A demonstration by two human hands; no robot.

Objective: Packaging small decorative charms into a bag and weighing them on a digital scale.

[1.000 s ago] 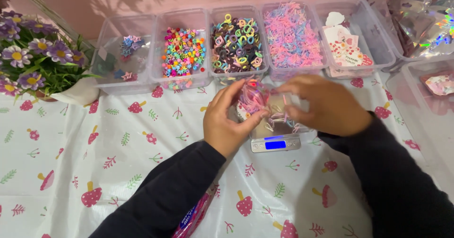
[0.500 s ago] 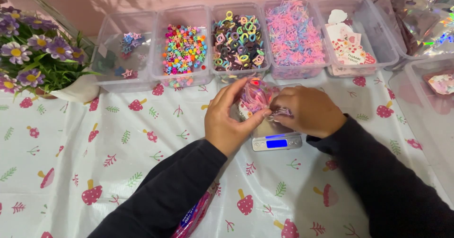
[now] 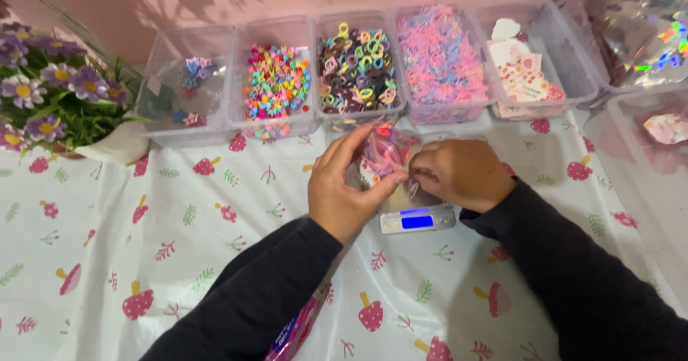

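pouch (image 3: 383, 153) pinched between both hands' fingers (image 3: 373, 189)

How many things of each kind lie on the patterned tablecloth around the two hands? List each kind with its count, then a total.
Clear plastic bins in the back row: 5
Small digital scale: 1
Clear bag of pink bits held in the left hand and right hand: 1
Pot of purple flowers: 1
Total: 8
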